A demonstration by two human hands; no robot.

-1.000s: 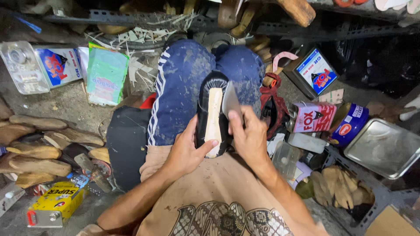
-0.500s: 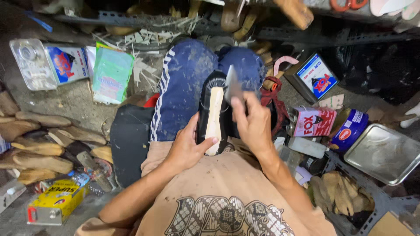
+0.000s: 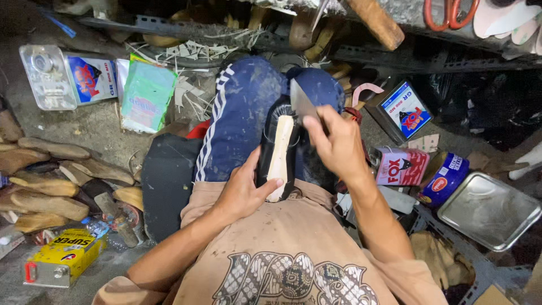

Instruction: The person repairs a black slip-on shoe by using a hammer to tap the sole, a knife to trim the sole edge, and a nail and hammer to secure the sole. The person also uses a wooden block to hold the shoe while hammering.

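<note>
on the lap, between the blue-trousered knees, the left hand clasps the black shoe sole-up; the right hand, fingers clenched round a flat metal blade, has slid from mid-sole up to the toe, so trimming has advanced along the pale sole edge

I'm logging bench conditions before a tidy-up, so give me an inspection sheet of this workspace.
Surface: dusty concrete floor, person seated.
Job's things: black shoe with pale sole upward on the lap; flat blade at its toe.
Clutter: glue tins, wooden lasts, metal tray, yellow can.
Grippers: left hand grips the heel; right hand holds the blade.
Cables: nothing seen.
Surroundings: metal rack, orange scissors above.
</note>
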